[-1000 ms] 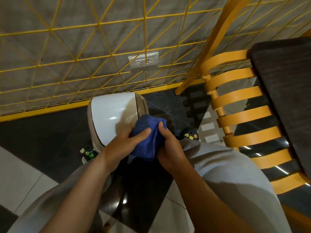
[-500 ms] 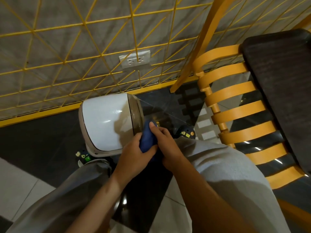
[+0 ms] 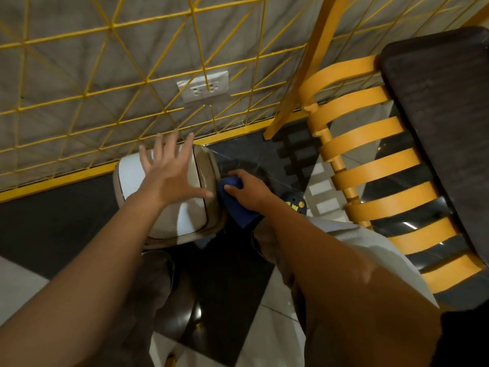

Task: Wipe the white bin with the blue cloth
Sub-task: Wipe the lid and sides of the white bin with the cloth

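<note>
The white bin (image 3: 185, 221) stands on the dark floor against the wall, seen from above, with a beige rim around its white lid. My left hand (image 3: 169, 170) is spread flat over the lid, fingers straight and splayed toward the wall. Just right of the bin, my right hand (image 3: 247, 189) grips the bunched blue cloth (image 3: 236, 205) against the bin's right side. Part of the cloth hangs below the hand.
A yellow wire grid (image 3: 148, 80) covers the grey wall, with a white socket (image 3: 203, 86) behind it. An orange slatted chair (image 3: 375, 165) and a dark tabletop (image 3: 444, 123) fill the right. My grey-trousered legs and patterned shoe (image 3: 296, 203) are below the bin.
My left hand let go of the cloth and moved up over the bin's lid, fingers spread. My right hand keeps the cloth and has shifted to the bin's right side.
</note>
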A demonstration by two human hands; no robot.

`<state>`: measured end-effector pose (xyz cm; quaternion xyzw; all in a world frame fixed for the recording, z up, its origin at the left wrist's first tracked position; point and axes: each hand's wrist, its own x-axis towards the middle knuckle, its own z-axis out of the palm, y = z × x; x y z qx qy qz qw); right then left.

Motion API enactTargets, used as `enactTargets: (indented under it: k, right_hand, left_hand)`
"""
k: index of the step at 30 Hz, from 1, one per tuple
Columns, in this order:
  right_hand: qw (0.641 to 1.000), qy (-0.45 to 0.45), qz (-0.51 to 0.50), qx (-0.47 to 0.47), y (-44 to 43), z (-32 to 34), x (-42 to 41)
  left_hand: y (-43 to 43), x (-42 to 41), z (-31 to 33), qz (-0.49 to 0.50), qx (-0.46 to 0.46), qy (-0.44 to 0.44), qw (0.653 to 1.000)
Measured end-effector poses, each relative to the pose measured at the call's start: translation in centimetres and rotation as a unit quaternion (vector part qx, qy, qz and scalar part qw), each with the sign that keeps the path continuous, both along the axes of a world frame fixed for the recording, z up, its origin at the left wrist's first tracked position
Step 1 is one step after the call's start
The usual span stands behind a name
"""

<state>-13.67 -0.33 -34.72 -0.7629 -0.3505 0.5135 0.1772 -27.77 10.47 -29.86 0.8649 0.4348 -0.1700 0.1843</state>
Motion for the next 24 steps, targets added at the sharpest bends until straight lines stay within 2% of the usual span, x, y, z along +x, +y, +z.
enactTargets:
  k: [2,10,18,24]
  right_hand:
    - [0.999,0.02,-0.033,0.015,0.3,-0.1,0.1]
    - [0.999,0.011,-0.029,0.021,1.0,-1.5,0.3]
    - [0.997,-0.059,0.006,0.053,3.8,-2.1,0.1]
    - [0.996,-0.077,0.033,0.022,6.2,-1.4,0.5]
  left_hand:
    - [0.4,-0.2,-0.9,-0.026,-0.01,0.037,0.999]
    - [0.2,-0.2,-1.7,-0.027,-0.012,0.034,0.999]
    - [0.2,0.0,-1.9,-0.017,-0.011,0.032,0.999]
    - [0.1,0.2,-1.9,-0.013,-0.006,0.033,0.999]
